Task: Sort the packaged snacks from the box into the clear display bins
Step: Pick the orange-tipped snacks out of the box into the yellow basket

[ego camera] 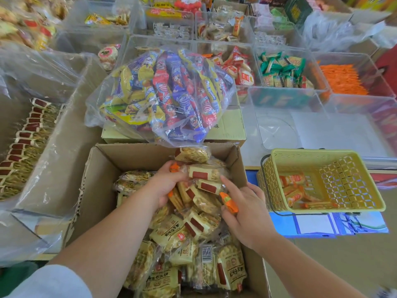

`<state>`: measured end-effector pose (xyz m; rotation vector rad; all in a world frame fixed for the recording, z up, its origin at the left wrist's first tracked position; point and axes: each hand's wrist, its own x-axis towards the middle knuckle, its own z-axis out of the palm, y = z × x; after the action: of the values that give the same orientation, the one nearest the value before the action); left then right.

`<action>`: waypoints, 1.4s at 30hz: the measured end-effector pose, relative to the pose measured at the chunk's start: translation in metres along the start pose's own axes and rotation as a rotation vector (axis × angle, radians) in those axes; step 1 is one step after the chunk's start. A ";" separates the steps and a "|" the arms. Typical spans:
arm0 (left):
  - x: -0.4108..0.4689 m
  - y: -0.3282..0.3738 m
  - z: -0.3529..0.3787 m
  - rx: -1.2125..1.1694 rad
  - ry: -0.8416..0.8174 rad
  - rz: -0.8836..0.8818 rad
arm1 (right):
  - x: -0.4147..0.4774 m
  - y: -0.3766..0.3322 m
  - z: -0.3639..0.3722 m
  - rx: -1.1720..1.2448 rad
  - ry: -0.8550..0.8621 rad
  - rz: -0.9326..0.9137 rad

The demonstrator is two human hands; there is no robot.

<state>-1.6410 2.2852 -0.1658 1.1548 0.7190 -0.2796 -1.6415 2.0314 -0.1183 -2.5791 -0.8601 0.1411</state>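
An open cardboard box (107,168) in front of me is full of cream-wrapped snack packets (171,233) with red labels. My left hand (167,183) is inside the box, closed around a bunch of these packets plus orange-ended ones (175,197). My right hand (247,211) is just to the right, gripping a small orange-wrapped packet (229,202) at the box's right side. Clear display bins (285,91) stand behind, holding red, green and orange snacks.
A yellow plastic basket (343,179) with a few orange packets stands to the right of the box. A clear bag of colourful snack sticks (167,93) lies on a carton behind the box. A lined carton (53,158) of snacks sits at left.
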 end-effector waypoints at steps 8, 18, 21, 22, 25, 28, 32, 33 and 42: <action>-0.045 -0.001 -0.014 -0.013 0.299 0.198 | -0.001 0.004 0.003 -0.100 -0.003 -0.035; -0.114 -0.001 -0.032 -0.060 0.536 0.412 | 0.000 0.000 0.000 -0.050 -0.033 -0.030; -0.131 0.001 -0.029 -0.081 0.619 0.449 | -0.001 -0.002 -0.003 0.085 -0.014 -0.041; -0.137 0.002 -0.026 -0.056 0.644 0.474 | 0.000 -0.002 -0.006 0.163 -0.012 -0.045; -0.152 0.007 -0.013 0.101 0.723 0.535 | 0.000 0.006 -0.021 0.540 -0.100 -0.008; -0.166 0.008 0.011 0.265 0.789 0.540 | -0.004 0.028 -0.043 0.948 -0.226 0.114; -0.185 -0.002 0.057 0.372 0.951 0.527 | -0.008 0.081 -0.078 1.163 -0.221 0.236; -0.187 -0.006 0.069 0.372 0.976 0.522 | -0.008 0.097 -0.085 1.193 -0.229 0.258; -0.197 -0.008 0.182 0.395 1.114 0.564 | -0.010 0.210 -0.109 1.165 -0.301 0.393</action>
<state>-1.7247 2.0873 -0.0056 1.8357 1.2744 0.8044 -1.5095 1.8358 -0.1074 -1.5719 -0.1860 0.8689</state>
